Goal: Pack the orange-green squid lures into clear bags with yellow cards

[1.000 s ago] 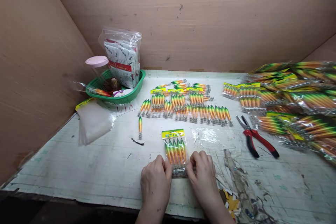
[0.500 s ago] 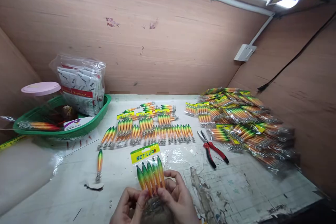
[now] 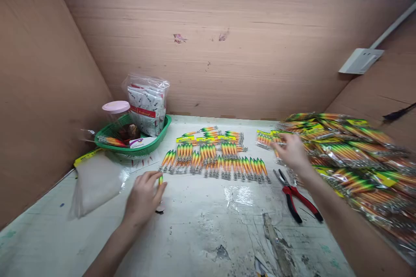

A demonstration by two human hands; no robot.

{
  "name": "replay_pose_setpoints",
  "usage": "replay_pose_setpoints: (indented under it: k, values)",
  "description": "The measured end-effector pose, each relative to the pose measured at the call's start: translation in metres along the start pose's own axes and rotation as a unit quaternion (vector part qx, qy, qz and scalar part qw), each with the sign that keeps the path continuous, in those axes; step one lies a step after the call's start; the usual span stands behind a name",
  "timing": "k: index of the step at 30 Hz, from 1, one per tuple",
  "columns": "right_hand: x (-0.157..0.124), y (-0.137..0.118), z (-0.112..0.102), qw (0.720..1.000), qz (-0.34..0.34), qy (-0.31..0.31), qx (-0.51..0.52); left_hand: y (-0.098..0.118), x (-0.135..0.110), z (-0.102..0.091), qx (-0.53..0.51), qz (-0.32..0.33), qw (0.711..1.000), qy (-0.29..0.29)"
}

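Observation:
My left hand (image 3: pixel 143 197) rests low over the table at centre left. Its thumb and fingers are closed round a single green-and-orange fishing lure (image 3: pixel 160 180), whose tip shows between them. A small dark-edged white scrap (image 3: pixel 160 207) lies just below. My right hand (image 3: pixel 292 151) reaches to the near left side of the pile of bagged lures (image 3: pixel 347 151). Its fingers touch small lure packets (image 3: pixel 264 139) with yellow header cards. Whether it grips one is hidden. Loose lures (image 3: pixel 247 169) lie in a row at the middle, with several header cards (image 3: pixel 206 140) among them.
Red-handled pliers (image 3: pixel 294 199) lie under my right forearm. A clear plastic bag (image 3: pixel 238 197) lies flat at centre. To the left are a stack of clear bags (image 3: pixel 97 181) and a green basket (image 3: pixel 146 149) holding a jar and packets. Wooden panels (image 3: pixel 208 73) enclose the table.
My hands have parted. The lure packet they held in front has left that spot. My left hand has moved to the lone lure, my right to the pile. The view has shifted left.

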State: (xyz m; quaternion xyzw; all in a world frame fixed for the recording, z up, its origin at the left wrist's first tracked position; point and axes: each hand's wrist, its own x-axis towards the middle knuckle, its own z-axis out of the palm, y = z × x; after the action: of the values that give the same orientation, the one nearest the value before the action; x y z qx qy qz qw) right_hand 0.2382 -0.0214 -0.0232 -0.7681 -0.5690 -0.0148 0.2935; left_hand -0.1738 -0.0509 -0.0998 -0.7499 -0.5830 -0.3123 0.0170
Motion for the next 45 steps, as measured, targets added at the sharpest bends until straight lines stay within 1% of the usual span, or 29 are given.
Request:
replay_pose_setpoints:
  k: [1,2,4,6,8,10,11,15,17,20,23,26,28,30,31,33,34,36,38,40,42,43,44,45]
  values:
    - [-0.012,-0.013,0.016,0.998,-0.056,-0.040,0.013,0.013,0.009,0.010,-0.008,0.033,0.999,-0.017]
    - [-0.024,-0.027,0.031,0.989,-0.119,-0.085,0.030,0.026,0.019,0.019,-0.016,0.071,0.996,-0.047]
    - [-0.046,-0.053,0.057,0.964,-0.218,-0.146,0.049,0.049,0.036,0.035,-0.026,0.117,0.989,-0.085]
    - [-0.059,-0.071,0.075,0.945,-0.276,-0.171,0.050,0.065,0.048,0.048,-0.028,0.148,0.981,-0.118]
    - [-0.064,-0.079,0.084,0.937,-0.299,-0.176,0.044,0.073,0.055,0.057,-0.024,0.154,0.978,-0.137]
    - [-0.064,-0.079,0.089,0.939,-0.293,-0.176,0.038,0.077,0.058,0.063,-0.018,0.135,0.980,-0.144]
    - [-0.062,-0.078,0.091,0.944,-0.279,-0.172,0.035,0.078,0.059,0.065,-0.016,0.118,0.983,-0.143]
    - [-0.057,-0.074,0.103,0.971,-0.177,-0.156,0.029,0.084,0.064,0.067,-0.016,0.018,0.991,-0.134]
    - [-0.055,-0.074,0.110,0.976,-0.135,-0.164,0.039,0.089,0.067,0.067,-0.021,-0.024,0.991,-0.134]
    - [-0.052,-0.077,0.119,0.975,-0.100,-0.186,0.075,0.096,0.071,0.069,-0.039,-0.063,0.988,-0.138]
    - [-0.048,-0.082,0.123,0.969,-0.086,-0.193,0.130,0.099,0.077,0.072,-0.076,-0.094,0.983,-0.139]
    - [-0.045,-0.088,0.116,0.958,-0.087,-0.185,0.202,0.099,0.082,0.068,-0.133,-0.126,0.974,-0.132]
    - [-0.050,-0.091,0.104,0.948,-0.088,-0.173,0.252,0.099,0.081,0.059,-0.180,-0.146,0.965,-0.123]
    - [-0.064,-0.091,0.085,0.938,-0.088,-0.160,0.295,0.100,0.070,0.045,-0.229,-0.163,0.952,-0.124]
    - [-0.076,-0.089,0.075,0.933,-0.088,-0.156,0.312,0.101,0.060,0.037,-0.250,-0.169,0.945,-0.129]
    - [-0.106,-0.083,0.054,0.925,-0.088,-0.161,0.334,0.104,0.032,0.022,-0.298,-0.190,0.923,-0.150]
    - [-0.124,-0.079,0.046,0.922,-0.088,-0.168,0.338,0.106,0.016,0.015,-0.325,-0.205,0.909,-0.161]
    - [-0.160,-0.068,0.035,0.920,-0.093,-0.187,0.332,0.110,-0.020,0.006,-0.399,-0.253,0.862,-0.182]
    - [-0.191,-0.057,0.032,0.925,-0.108,-0.196,0.308,0.114,-0.052,0.004,-0.429,-0.298,0.829,-0.198]
    - [-0.213,-0.050,0.034,0.938,-0.140,-0.172,0.266,0.117,-0.076,0.006,-0.449,-0.341,0.799,-0.209]
    - [-0.225,-0.049,0.037,0.948,-0.182,-0.133,0.224,0.120,-0.090,0.010,-0.477,-0.377,0.765,-0.211]
    - [-0.228,-0.051,0.039,0.946,-0.204,-0.126,0.218,0.120,-0.093,0.011,-0.489,-0.388,0.752,-0.209]
    - [-0.230,-0.055,0.040,0.940,-0.223,-0.132,0.223,0.121,-0.095,0.012,-0.496,-0.394,0.745,-0.206]
    - [-0.230,-0.059,0.041,0.930,-0.237,-0.153,0.237,0.121,-0.096,0.012,-0.498,-0.397,0.744,-0.205]
